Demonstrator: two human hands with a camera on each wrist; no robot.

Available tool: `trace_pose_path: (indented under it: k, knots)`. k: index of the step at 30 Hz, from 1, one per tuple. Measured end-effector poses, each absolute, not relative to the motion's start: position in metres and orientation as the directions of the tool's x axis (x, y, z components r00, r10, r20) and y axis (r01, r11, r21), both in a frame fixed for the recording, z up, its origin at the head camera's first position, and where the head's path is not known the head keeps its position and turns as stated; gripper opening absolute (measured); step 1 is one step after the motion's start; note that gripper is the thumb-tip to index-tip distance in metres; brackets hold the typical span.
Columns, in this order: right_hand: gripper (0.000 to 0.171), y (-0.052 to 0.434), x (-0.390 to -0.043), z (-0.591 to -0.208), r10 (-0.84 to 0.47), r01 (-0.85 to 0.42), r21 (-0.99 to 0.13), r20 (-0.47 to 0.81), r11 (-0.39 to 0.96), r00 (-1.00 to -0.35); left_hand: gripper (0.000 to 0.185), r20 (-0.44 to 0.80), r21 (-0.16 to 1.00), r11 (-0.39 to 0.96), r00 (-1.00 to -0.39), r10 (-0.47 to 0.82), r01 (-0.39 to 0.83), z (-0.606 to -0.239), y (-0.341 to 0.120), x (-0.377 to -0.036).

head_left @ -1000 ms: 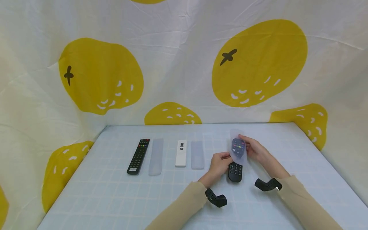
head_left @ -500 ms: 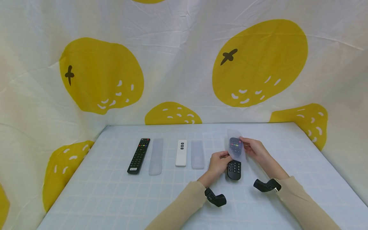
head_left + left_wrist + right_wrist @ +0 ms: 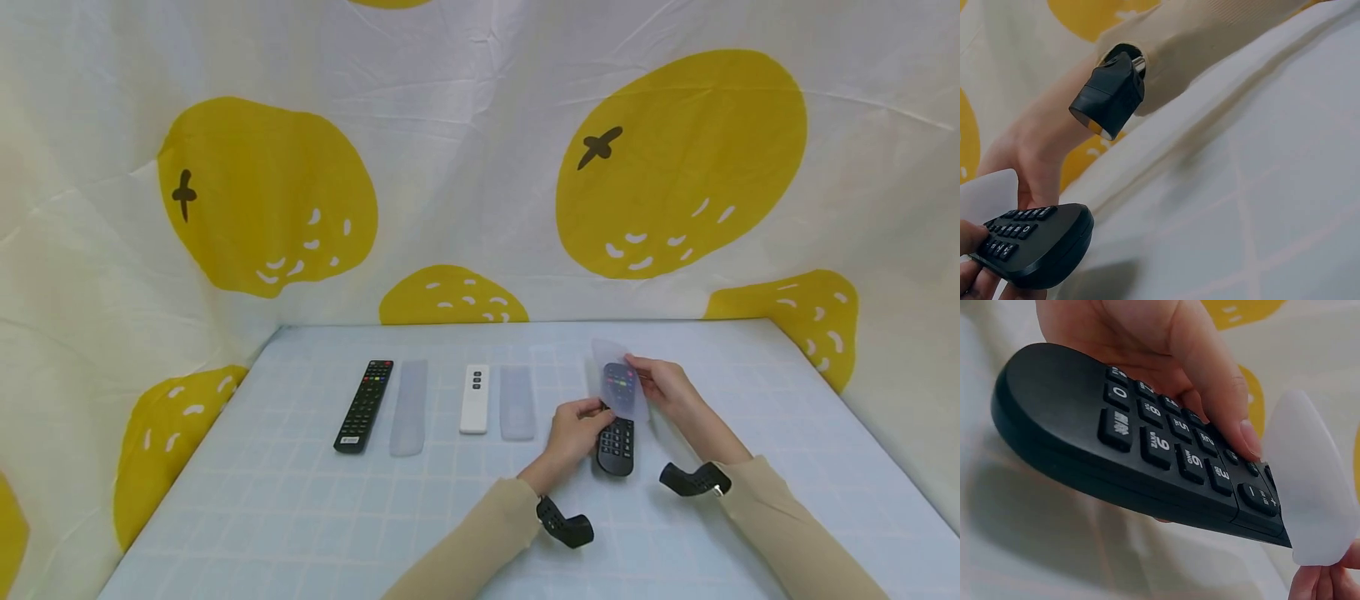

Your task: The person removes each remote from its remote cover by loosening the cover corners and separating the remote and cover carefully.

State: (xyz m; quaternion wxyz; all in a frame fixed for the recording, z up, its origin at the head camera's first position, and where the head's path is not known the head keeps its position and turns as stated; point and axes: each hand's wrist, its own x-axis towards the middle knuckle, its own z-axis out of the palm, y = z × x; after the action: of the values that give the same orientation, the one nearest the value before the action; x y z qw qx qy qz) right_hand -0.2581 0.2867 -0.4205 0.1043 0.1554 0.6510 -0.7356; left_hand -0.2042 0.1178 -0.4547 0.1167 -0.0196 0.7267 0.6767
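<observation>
Right of centre on the pale checked table (image 3: 300, 517), I hold a short black remote (image 3: 617, 446) between both hands. My left hand (image 3: 573, 429) grips its lower half with fingers curled round the body; in the right wrist view the thumb lies across the number keys. My right hand (image 3: 663, 387) pinches the edge of a translucent silicone sleeve (image 3: 626, 392) that covers the upper end of the remote, its coloured buttons showing through. The keypad end sticks out bare below the sleeve. From the wrist views I read the remote as raised off the table, with its shadow beneath it.

Left of my hands, four items lie flat in a row, each parallel to the next:
1. A long black remote (image 3: 363, 406), furthest left.
2. A long clear sleeve (image 3: 408, 408), just beside it.
3. A slim white remote (image 3: 475, 398) with three dark buttons.
4. A shorter clear sleeve (image 3: 517, 403), just beside the white remote and near my left hand.

Behind the table hangs a white cloth backdrop (image 3: 465, 167) printed with large yellow fruit.
</observation>
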Motion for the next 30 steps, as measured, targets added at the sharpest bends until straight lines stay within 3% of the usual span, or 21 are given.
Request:
trace_pose_path:
  k: [4, 11, 12, 22, 30]
  knots:
    - [0.031, 0.287, -0.258, -0.42, 0.04, 0.348, -0.925, -0.357, -0.153, -0.933, 0.036, -0.195, 0.98, 0.069, -0.971, 0.138, -0.187, -0.456, 0.119, -0.203]
    - [0.018, 0.289, -0.259, -0.416, 0.04, 0.375, -0.918, -0.383, -0.132, -0.923, 0.033, -0.198, 0.98, 0.048, -0.97, 0.143, -0.193, -0.453, 0.119, -0.2]
    - [0.025, 0.29, -0.259, -0.415, 0.038, 0.378, -0.916, -0.386, -0.135, -0.922, 0.032, -0.199, 0.98, 0.045, -0.969, 0.144, -0.194, -0.453, 0.119, -0.199]
    - [0.031, 0.294, -0.26, -0.412, -0.015, 0.372, -0.911, -0.376, -0.178, -0.927, 0.032, -0.208, 0.978, 0.048, -0.968, 0.14, -0.203, -0.451, 0.12, -0.194]
    - [0.014, 0.298, -0.26, -0.411, -0.117, 0.414, -0.904, -0.403, -0.107, -0.908, 0.029, -0.202, 0.978, 0.076, -0.973, 0.113, -0.194, -0.45, 0.119, -0.196]
